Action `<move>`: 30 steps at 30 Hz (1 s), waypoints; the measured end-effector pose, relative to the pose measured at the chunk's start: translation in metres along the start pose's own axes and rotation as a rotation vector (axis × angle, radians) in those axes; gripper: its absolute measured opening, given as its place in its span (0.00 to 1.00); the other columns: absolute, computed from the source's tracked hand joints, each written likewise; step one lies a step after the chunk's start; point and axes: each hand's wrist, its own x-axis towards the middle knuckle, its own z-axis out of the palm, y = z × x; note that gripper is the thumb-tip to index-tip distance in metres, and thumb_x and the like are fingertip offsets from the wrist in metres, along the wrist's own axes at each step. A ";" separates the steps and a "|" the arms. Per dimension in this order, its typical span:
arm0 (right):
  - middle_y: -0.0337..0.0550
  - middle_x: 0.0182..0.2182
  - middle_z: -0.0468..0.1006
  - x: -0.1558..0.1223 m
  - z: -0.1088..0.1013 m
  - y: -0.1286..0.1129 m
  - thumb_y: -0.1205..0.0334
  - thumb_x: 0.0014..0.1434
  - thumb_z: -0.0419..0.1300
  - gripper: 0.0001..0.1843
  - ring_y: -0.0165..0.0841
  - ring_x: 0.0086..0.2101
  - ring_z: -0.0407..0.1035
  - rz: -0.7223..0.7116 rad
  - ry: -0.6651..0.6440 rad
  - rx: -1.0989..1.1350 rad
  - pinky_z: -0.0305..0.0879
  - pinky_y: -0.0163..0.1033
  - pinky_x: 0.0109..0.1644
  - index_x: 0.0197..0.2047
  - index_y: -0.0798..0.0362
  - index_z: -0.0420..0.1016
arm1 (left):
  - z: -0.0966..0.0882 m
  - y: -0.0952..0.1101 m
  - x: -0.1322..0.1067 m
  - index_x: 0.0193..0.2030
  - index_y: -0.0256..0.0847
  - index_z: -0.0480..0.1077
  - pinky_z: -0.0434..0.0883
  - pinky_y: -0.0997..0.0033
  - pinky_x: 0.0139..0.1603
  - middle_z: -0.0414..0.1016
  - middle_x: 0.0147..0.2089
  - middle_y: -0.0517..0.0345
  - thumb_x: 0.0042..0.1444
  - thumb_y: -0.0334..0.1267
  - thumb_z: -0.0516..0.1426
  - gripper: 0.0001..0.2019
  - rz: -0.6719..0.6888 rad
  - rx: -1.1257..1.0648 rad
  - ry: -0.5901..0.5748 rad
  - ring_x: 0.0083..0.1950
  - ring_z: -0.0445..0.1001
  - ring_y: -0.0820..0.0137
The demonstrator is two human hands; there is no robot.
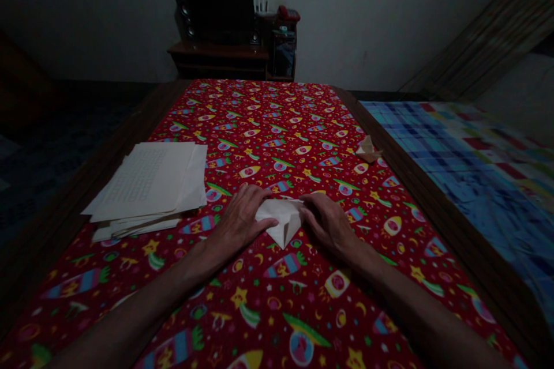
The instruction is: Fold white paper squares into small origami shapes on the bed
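A folded sheet of white paper (279,218) lies on the red patterned cloth between my hands, its pointed end towards me. My left hand (246,213) grips its left side, thumb on top and the other fingers along the far edge. At the right corner, my right hand (326,220) pinches the paper between thumb and fingers. A raised flap shows near the point, on the right half. Left of my hands sits a stack of paper sheets (147,181), the top one printed with rows of small boxes. A small folded paper piece (367,150) rests near the cloth's right edge.
The red cloth (281,121) covers a long surface with dark wooden edges (433,202). Beyond its far end stand a dark monitor (219,8) on a desk (216,55) and a red telephone (288,13). A blue checked cover (433,132) spreads to the right.
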 end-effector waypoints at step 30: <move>0.44 0.30 0.74 0.009 0.004 0.003 0.60 0.61 0.55 0.08 0.34 0.33 0.64 -0.096 -0.066 0.023 0.62 0.39 0.36 0.36 0.53 0.73 | 0.001 -0.005 0.007 0.33 0.41 0.70 0.63 0.66 0.42 0.73 0.34 0.59 0.57 0.38 0.57 0.05 0.052 -0.035 -0.033 0.39 0.69 0.67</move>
